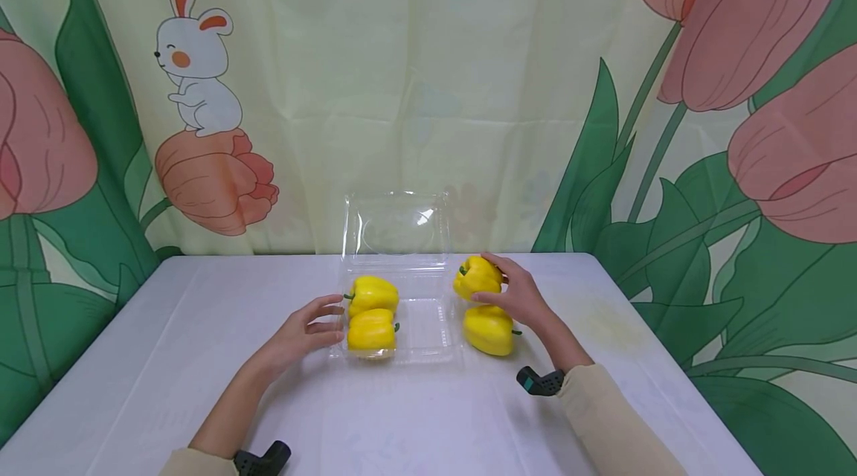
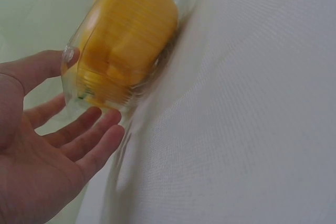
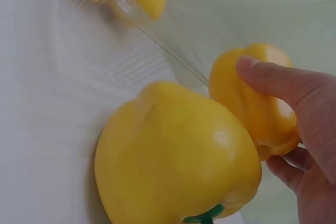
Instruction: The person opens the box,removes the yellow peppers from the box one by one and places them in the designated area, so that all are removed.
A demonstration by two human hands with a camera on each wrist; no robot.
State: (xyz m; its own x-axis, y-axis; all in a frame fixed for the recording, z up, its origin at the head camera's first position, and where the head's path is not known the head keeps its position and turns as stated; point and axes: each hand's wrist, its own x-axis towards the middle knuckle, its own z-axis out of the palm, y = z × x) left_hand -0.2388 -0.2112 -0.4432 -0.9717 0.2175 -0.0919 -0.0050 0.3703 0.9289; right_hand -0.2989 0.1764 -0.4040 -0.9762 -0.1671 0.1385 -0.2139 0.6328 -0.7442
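Note:
My right hand (image 1: 512,290) grips a yellow bell pepper (image 1: 477,277) at the right of the clear plastic clamshell box (image 1: 428,327), thumb on the near side and fingers behind. Just in front of that hand lies another yellow bell pepper (image 3: 173,150), its green stem pointing right in the head view. In the box's left half sit two more yellow peppers, one behind (image 1: 373,294) and one in front (image 1: 371,331). At the box's left wall is my left hand (image 1: 308,329); its thumb meets the clear edge and its relaxed fingers spread along the outside.
The box's clear lid (image 1: 396,227) stands raised at the back, close to the printed curtain (image 1: 428,89). A white cloth covers the table (image 1: 415,416). Dark wrist cameras sit on the left wrist (image 1: 262,459) and right wrist (image 1: 539,381).

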